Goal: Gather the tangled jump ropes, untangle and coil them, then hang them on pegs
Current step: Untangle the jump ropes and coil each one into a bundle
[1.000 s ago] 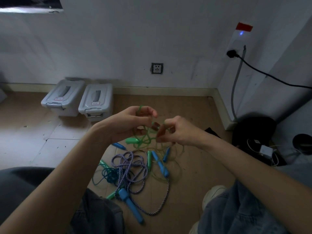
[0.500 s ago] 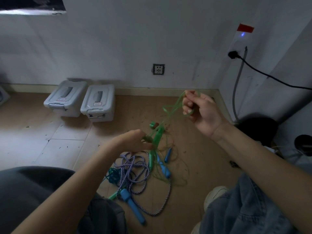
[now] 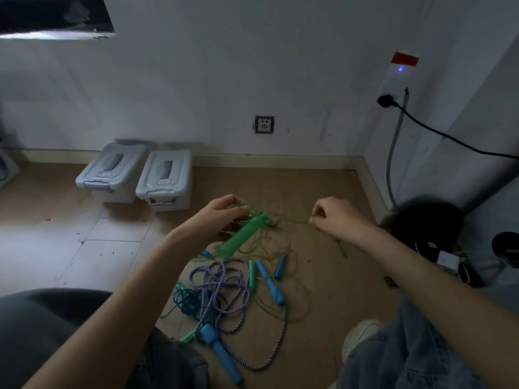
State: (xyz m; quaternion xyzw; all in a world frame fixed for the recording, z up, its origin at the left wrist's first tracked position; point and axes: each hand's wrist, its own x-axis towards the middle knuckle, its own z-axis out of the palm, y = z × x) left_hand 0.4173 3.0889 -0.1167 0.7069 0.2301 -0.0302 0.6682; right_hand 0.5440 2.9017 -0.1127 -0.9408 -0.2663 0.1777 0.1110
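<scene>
A tangle of jump ropes lies on the wooden floor between my knees. My left hand (image 3: 222, 214) pinches the thin green rope (image 3: 292, 220) near its knot, and a green handle (image 3: 244, 238) hangs slanted below that hand. My right hand (image 3: 337, 216) pinches the same green rope further right, so the strand runs between both hands. Below lie a purple-white braided rope (image 3: 222, 287) with a blue handle (image 3: 220, 350), a teal rope (image 3: 186, 300) and smaller blue handles (image 3: 271, 284).
Two grey lidded storage boxes (image 3: 165, 179) stand by the back wall at the left. A wall socket (image 3: 264, 124) sits above the skirting. Black objects and cables (image 3: 427, 223) crowd the right corner. My knees and a white shoe (image 3: 362, 335) frame the pile.
My right hand came down from its raised position and moved right, drawing the green strand out sideways. My left hand rose a little, and the green handle now hangs below it.
</scene>
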